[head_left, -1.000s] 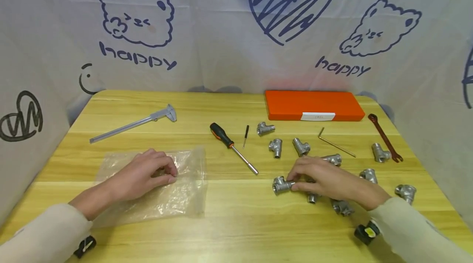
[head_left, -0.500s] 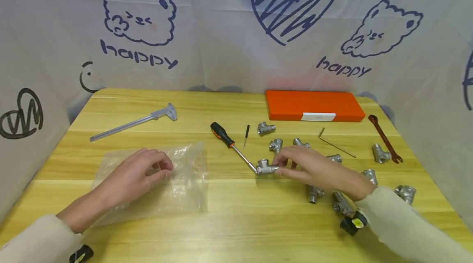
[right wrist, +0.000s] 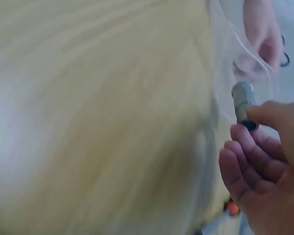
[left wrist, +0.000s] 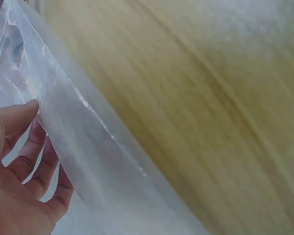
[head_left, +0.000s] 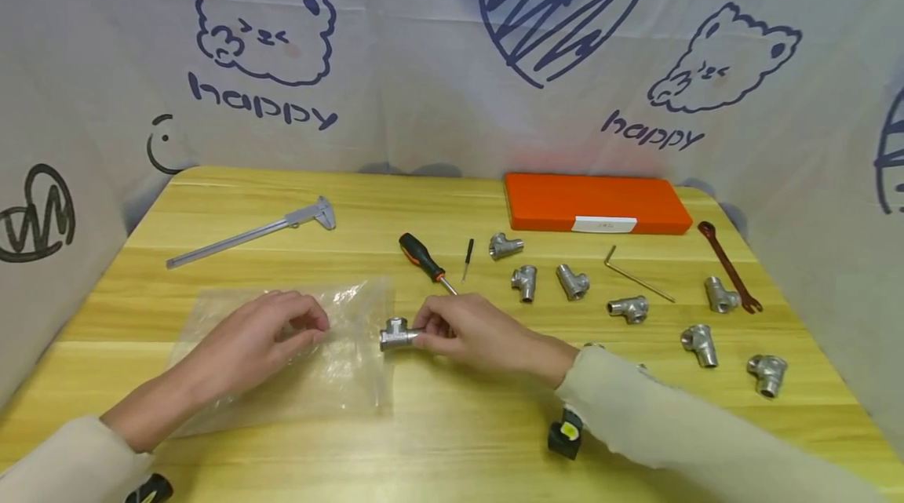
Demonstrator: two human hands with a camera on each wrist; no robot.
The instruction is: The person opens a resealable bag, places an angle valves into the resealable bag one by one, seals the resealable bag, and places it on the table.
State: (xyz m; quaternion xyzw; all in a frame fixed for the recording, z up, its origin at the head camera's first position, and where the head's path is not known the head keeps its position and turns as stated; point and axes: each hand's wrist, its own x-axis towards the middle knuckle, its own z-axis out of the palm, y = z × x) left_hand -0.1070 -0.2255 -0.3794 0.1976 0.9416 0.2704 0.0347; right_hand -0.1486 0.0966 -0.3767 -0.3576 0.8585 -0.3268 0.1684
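My left hand (head_left: 264,334) is over the clear plastic zip bag (head_left: 332,393) lying on the left of the table. In the left wrist view its thumb and fingers pinch the upper film of the bag (left wrist: 103,156), lifting the edge. My right hand (head_left: 487,334) pinches a silver metal pipe tee (head_left: 395,334) by its narrow end. The tee's wide end overlaps the bag's right edge in the head view. The right wrist view shows this tee (right wrist: 243,98) between thumb and fingertips, with the bag's raised film just beyond.
Several more pipe tees (head_left: 627,308) are spread over the right side. A screwdriver (head_left: 421,256), partly behind my right hand, and a small black-handled screwdriver (head_left: 468,258) lie mid-table. Behind are a caliper (head_left: 254,235), orange case (head_left: 596,201), hex key (head_left: 639,277) and wrench (head_left: 727,264).
My right hand has carried the tee leftward, away from the other fittings and past the screwdriver tip, to the bag's right edge. My left hand stays at the bag, almost still.
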